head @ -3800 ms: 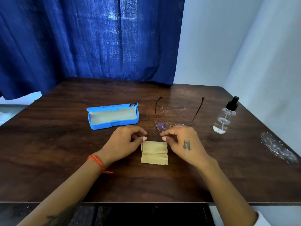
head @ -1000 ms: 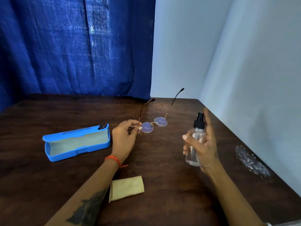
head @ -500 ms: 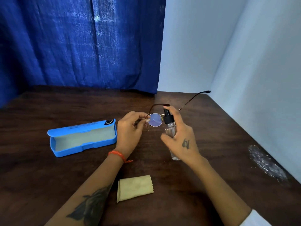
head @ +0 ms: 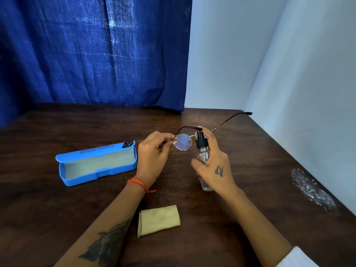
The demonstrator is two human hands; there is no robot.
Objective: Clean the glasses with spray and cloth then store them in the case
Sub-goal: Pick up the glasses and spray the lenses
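A: Report the state of each grip.

B: I read the left hand as pinching the glasses at the outer edge of one lens rim, holding them raised above the counter. Temples are unfolded and point away from me, so the lens faces are exposed. The right hand is wrapped round the spray bottle, one finger on top of the black pump, nozzle just beside the near lens.

A: Why that arrangement?

B: An edge pinch keeps fingers off the glass; a close nozzle should confine the mist to the lens.

A: Remaining items?

B: The cloth lies folded on the counter near me. The case stands open to the left, ready for storage.
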